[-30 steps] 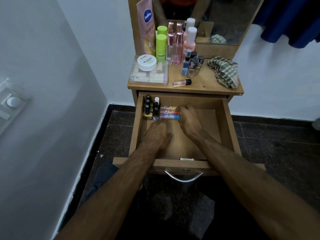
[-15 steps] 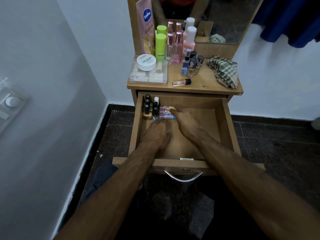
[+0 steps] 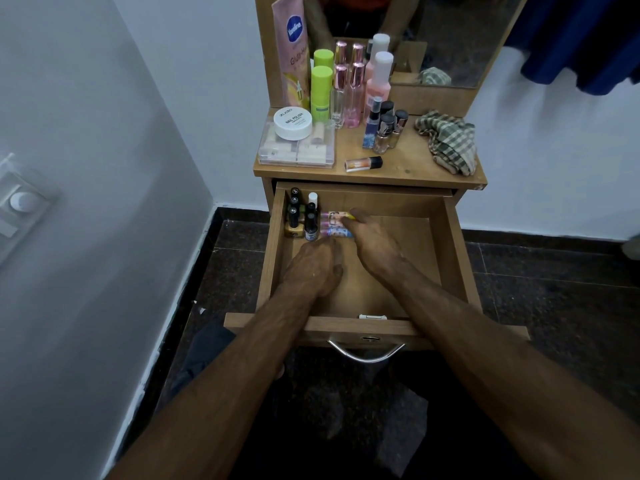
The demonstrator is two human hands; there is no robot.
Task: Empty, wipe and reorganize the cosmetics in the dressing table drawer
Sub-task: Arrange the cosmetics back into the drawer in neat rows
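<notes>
From the head view the refill looks partly done — the drawer [image 3: 446,244], centre frame, holds upright small bottles [image 3: 300,216] and three lying tubes [image 3: 334,223] in its upper-left corner, the right hand [image 3: 372,240] touching the tubes with straight fingers, the left hand [image 3: 315,268] relaxed beside them — most cosmetics [image 3: 346,95] and the cloth [image 3: 446,140] wait on the bench [image 3: 408,168] above.

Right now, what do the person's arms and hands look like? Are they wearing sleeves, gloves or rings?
Both arms are bare all the way to the bottom edge of the picture, with no sleeves showing. The left hand and right hand wear no gloves. I see no watch, bracelet or ring, though the fingers are partly hidden and a little blurred.
</notes>
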